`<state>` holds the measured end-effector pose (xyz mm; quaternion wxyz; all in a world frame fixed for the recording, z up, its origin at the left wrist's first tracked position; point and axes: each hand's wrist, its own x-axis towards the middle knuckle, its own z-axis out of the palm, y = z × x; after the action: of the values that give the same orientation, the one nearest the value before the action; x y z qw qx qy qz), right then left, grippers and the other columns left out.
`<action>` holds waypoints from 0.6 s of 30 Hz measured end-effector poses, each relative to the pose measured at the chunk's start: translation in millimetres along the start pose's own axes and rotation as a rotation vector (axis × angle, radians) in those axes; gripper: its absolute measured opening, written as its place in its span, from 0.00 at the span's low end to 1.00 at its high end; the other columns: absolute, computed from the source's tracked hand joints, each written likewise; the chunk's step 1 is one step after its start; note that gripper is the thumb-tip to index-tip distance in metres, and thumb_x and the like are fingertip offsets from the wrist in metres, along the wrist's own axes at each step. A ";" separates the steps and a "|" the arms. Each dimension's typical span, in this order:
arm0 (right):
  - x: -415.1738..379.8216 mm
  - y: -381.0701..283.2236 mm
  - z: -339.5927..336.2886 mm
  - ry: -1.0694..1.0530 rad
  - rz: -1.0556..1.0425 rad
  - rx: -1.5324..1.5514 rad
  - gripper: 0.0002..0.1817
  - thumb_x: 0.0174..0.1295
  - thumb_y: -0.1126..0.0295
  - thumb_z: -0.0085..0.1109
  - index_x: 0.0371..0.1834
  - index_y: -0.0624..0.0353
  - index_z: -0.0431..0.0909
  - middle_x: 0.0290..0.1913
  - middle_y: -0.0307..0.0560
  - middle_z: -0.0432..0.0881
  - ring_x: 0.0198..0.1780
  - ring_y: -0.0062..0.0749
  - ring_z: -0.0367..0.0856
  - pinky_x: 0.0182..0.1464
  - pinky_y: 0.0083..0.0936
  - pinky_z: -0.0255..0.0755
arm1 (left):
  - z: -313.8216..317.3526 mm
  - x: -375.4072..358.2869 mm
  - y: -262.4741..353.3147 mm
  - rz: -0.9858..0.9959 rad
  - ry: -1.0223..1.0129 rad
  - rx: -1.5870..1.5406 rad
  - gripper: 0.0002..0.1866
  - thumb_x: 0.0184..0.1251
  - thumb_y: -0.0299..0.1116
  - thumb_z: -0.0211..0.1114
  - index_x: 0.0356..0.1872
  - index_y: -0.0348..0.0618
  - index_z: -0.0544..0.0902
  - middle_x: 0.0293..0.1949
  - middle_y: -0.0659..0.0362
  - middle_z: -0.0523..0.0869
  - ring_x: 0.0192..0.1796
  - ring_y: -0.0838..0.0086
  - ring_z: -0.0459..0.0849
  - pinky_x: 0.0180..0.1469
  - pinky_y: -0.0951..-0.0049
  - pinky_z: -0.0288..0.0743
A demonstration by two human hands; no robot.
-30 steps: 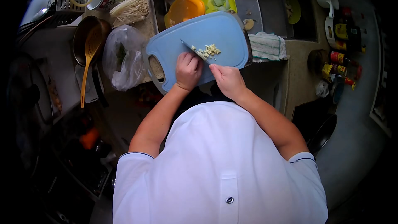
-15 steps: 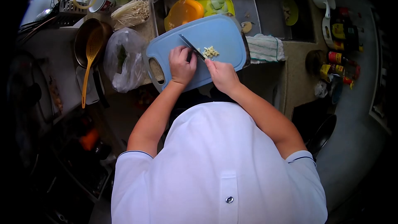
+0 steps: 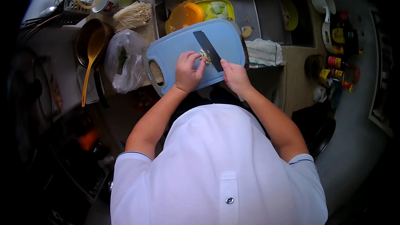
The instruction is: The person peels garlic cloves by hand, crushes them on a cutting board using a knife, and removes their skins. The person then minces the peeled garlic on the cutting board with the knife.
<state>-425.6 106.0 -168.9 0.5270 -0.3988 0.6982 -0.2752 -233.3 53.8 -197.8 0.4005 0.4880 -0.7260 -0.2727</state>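
My remote view: a knife in the right hand, pale bits at the left.
The right hand's [image 3: 236, 76] fingers close round the handle end of a broad, dark-faced metal knife [image 3: 207, 48], its blade pointing toward 11 o'clock, probably held so for wrist comfort. The left hand's [image 3: 188, 71] fingers curl narrowly at the small, pale chopped pieces [image 3: 204, 57] on the blade's 9 o'clock side; I cannot tell whether they pinch any. Beneath lies a light-blue rounded chopping board [image 3: 175, 46], likely there to protect the worktop [image 3: 288, 68].
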 end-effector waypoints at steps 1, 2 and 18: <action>-0.3 -8.8 -4.5 -0.007 -0.008 -0.003 0.32 0.79 0.47 0.50 0.20 0.61 0.75 0.16 0.44 0.73 0.16 0.27 0.68 0.22 0.27 0.65 | -4.3 7.7 14.1 0.073 0.006 0.021 0.10 0.57 0.24 0.73 0.40 0.39 0.85 0.43 0.53 0.86 0.47 0.56 0.83 0.51 0.61 0.76; -4.4 -23.5 -10.5 -0.094 0.159 0.127 0.33 0.79 0.47 0.51 0.20 0.61 0.76 0.17 0.42 0.74 0.18 0.27 0.71 0.24 0.30 0.67 | -7.1 11.0 22.4 0.143 0.010 0.042 0.10 0.58 0.24 0.73 0.40 0.40 0.84 0.43 0.52 0.85 0.48 0.56 0.83 0.51 0.61 0.76; 12.9 -26.4 -49.1 -0.267 -0.006 -0.031 0.31 0.78 0.48 0.54 0.25 0.65 0.82 0.17 0.46 0.78 0.21 0.32 0.76 0.28 0.33 0.70 | 8.3 -6.0 16.8 0.246 -0.018 0.255 0.10 0.58 0.25 0.74 0.41 0.38 0.85 0.43 0.49 0.84 0.44 0.53 0.84 0.48 0.59 0.78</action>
<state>-467.0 79.2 -139.9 0.6083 -0.4419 0.6248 -0.2106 -247.3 65.7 -190.9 0.3591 0.4398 -0.8126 -0.1314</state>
